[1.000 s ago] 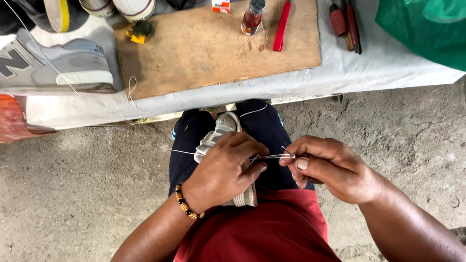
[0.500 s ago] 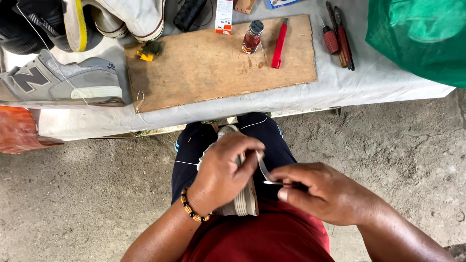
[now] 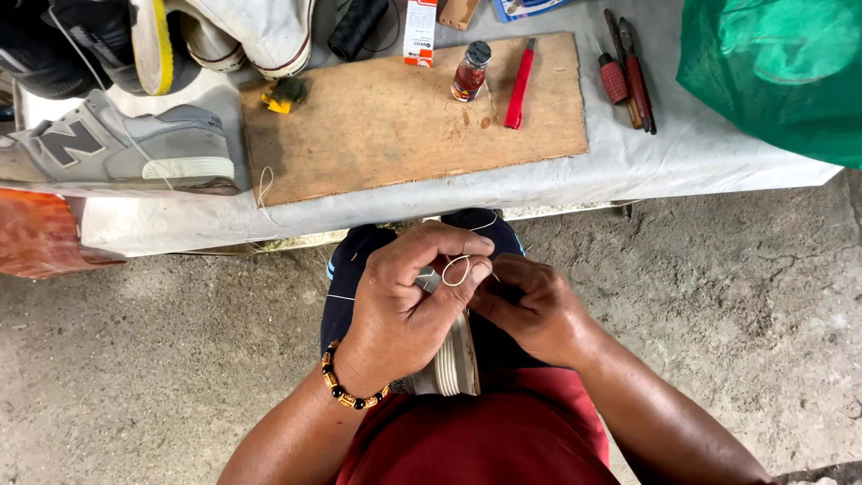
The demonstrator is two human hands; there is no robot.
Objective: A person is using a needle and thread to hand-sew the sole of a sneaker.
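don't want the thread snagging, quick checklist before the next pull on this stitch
1. Shoe braced: ok, it sits wedged between the knees under the left hand.
2. Thread free of knots: cannot tell, a small loop stands between the left hand's fingertips.
3. Right hand on the work: ok, its fingertips meet the left hand's at the loop.
4. Needle or awl in hand: cannot tell, the fingers hide it.
5. Loose thread end: ok, a strand runs out to the left, off the knee.
6. Tools close by: ok, red cutter and small bottle lie on the wooden board.
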